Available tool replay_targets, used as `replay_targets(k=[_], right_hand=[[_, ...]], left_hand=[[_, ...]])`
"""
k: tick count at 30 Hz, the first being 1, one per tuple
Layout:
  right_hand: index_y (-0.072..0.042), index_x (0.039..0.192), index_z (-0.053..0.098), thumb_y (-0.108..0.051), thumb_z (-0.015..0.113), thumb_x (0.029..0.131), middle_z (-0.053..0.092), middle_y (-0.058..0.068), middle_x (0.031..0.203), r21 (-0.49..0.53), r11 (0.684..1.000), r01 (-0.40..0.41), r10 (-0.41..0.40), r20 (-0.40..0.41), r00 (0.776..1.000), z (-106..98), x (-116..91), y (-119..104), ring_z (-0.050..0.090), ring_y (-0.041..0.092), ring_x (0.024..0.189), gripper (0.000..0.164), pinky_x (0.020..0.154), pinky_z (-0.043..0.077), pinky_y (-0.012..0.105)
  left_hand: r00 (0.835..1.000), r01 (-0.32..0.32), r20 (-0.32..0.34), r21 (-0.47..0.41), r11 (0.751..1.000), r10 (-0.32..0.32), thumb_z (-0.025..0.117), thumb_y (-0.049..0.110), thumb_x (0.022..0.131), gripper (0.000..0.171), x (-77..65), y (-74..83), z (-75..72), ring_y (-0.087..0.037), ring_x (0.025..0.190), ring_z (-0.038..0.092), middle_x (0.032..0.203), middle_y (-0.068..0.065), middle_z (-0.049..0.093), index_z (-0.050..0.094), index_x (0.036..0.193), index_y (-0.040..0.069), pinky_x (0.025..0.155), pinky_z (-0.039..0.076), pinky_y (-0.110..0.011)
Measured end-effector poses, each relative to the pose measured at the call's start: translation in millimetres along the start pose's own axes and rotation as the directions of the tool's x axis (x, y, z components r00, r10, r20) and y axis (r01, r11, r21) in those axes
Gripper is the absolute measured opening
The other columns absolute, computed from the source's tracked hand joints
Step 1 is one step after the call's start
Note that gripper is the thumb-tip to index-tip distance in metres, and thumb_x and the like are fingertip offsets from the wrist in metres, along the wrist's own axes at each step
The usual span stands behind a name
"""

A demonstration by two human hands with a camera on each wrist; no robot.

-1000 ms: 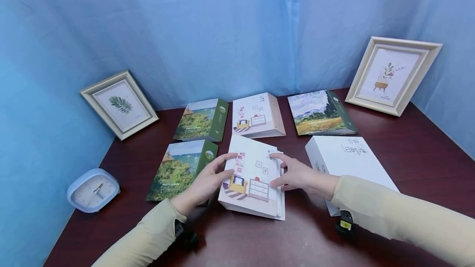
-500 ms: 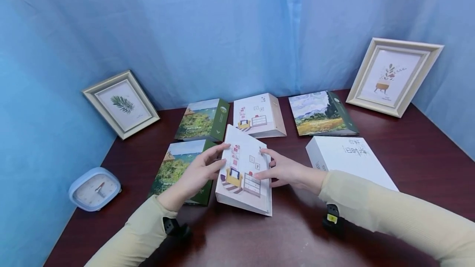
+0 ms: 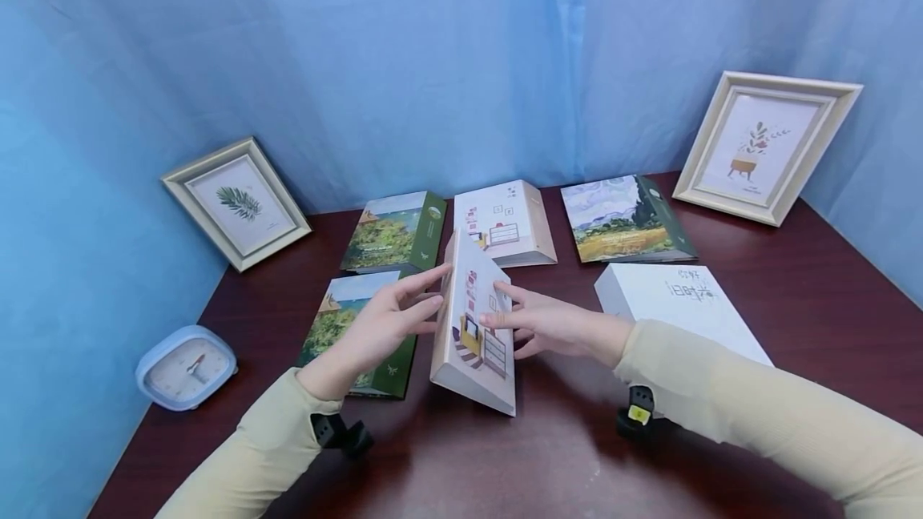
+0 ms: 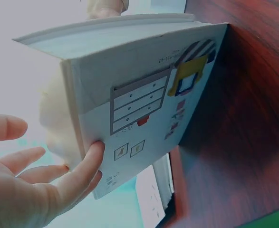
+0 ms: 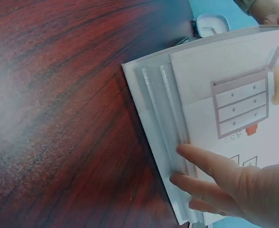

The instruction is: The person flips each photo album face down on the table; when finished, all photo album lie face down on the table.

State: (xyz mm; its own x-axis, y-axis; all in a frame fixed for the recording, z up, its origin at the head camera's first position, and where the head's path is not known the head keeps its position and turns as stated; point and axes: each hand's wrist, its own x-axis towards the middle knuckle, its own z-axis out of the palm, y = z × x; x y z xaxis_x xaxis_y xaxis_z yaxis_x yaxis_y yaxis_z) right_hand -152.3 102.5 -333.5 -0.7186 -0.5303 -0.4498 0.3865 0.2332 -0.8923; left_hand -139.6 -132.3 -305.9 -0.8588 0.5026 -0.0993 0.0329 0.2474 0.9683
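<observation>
A white photo album (image 3: 479,335) with a yellow chair and drawers on its cover is tilted between the hands, spine side raised and front cover facing right. The left hand (image 3: 382,327) lies at the spine with loosely extended fingers; in the left wrist view one fingertip (image 4: 97,148) touches the back cover, while other fingers stand off the spine. The right hand (image 3: 551,323) holds the opposite side, thumb over the front cover. In the right wrist view its fingers (image 5: 191,183) are at the page edge, where clear sleeves stick out between the covers.
Behind lie a green-spined album (image 3: 392,231), a matching white album (image 3: 497,219) and a landscape album (image 3: 623,219). Another green album (image 3: 339,319) is left; a white box-like album (image 3: 681,303) is right. A clock (image 3: 187,367) and two picture frames (image 3: 241,203) (image 3: 767,146) stand around the table (image 3: 548,471).
The white album has gone from lying almost flat to a steep tilt, its spine side rising and its cover swinging toward the right. Both hands have moved with it, the right one leftward.
</observation>
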Motion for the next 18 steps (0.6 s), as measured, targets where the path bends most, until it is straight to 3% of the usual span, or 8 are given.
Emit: replay_targets(k=[7, 18], right_hand=[[-0.015, 0.153, -0.007, -0.04, 0.057, 0.091, 0.02, 0.023, 0.148, 0.016, 1.0, -0.006, 0.006, 0.027, 1.0, 2, -4, -5, 0.023, 0.052, 0.135, 0.092, 0.101, 0.032, 0.066], [-0.019, 0.153, -0.007, -0.045, 0.056, 0.088, 0.008, 0.022, 0.154, -0.026, 0.998, -0.059, 0.056, -0.113, 0.992, 8, -8, -13, 0.023, 0.051, 0.136, 0.094, 0.1, 0.023, 0.073]], left_hand=[[1.0, -0.024, 0.014, 0.039, 0.999, 0.023, 0.05, 0.021, 0.099, 0.05, 1.6, 4.9, 3.5, -0.032, 0.131, 0.045, 0.152, -0.011, 0.034, 0.037, 0.147, 0.016, 0.094, 0.05, -0.041], [0.999, -0.041, 0.031, 0.034, 0.999, 0.04, 0.051, 0.018, 0.099, 0.048, 5.2, 12.3, 10.9, -0.032, 0.13, 0.046, 0.151, -0.011, 0.034, 0.04, 0.145, 0.014, 0.095, 0.049, -0.041]])
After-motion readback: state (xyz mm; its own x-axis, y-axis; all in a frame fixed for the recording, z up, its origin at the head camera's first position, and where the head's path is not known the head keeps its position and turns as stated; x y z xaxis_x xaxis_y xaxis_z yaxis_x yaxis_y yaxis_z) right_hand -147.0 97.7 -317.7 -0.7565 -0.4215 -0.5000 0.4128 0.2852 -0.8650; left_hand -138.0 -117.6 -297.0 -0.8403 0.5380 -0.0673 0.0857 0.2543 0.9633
